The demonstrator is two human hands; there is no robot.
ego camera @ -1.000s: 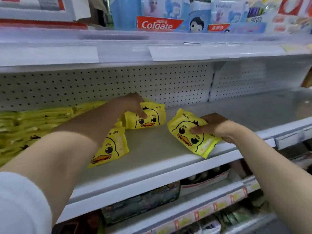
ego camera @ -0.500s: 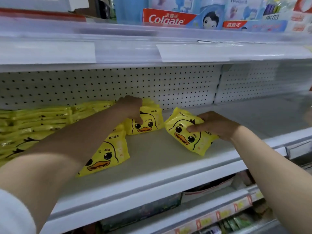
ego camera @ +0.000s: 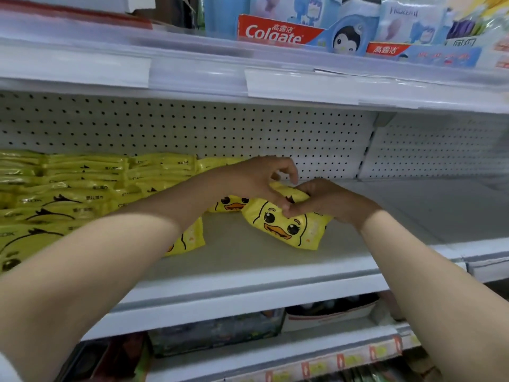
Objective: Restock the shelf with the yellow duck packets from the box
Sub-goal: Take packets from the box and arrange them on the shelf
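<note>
While the yellow plastic duck-face packet leans on the white metal shelf, your left hand and right hand pinch its top edge; it looks light, soft, slippery: hold that seam.

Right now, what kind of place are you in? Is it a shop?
Most likely a shop aisle. Long white shelves carry label strips along their edges, Colgate toothpaste boxes sit on the shelf above, and many identical yellow duck packets are stacked in rows, like stock for sale.
</note>
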